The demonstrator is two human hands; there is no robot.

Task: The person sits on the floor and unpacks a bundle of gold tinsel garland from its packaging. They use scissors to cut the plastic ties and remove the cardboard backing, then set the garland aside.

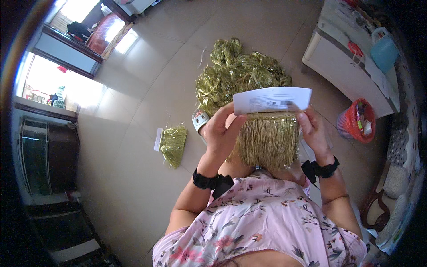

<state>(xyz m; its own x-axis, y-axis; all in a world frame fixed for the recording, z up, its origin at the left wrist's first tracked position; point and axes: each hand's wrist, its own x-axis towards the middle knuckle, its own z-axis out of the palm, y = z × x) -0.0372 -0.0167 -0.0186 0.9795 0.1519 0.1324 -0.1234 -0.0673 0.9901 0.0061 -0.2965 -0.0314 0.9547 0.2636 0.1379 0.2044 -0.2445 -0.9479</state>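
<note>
Above my lap I hold a gold tinsel fringe [269,140], its strands hanging down toward me. A white printed card [272,98] runs along its top edge. My left hand [222,128] grips the left end, thumb near the card's lower edge. At the right end, my right hand [312,128] pinches the card and fringe top, its fingers partly hidden behind. Beyond the card, a large heap of loose gold tinsel [243,71] lies on the floor. A smaller carded tinsel fringe [173,145] rests on the tiles to the left.
A red-lined waste basket [362,123] with litter in it stands at the right, by a white cabinet [347,63]. On the cabinet is a blue plastic container [384,50]. A pale slipper [200,122] is on my foot beside the heap. Tiled floor [133,160] extends left.
</note>
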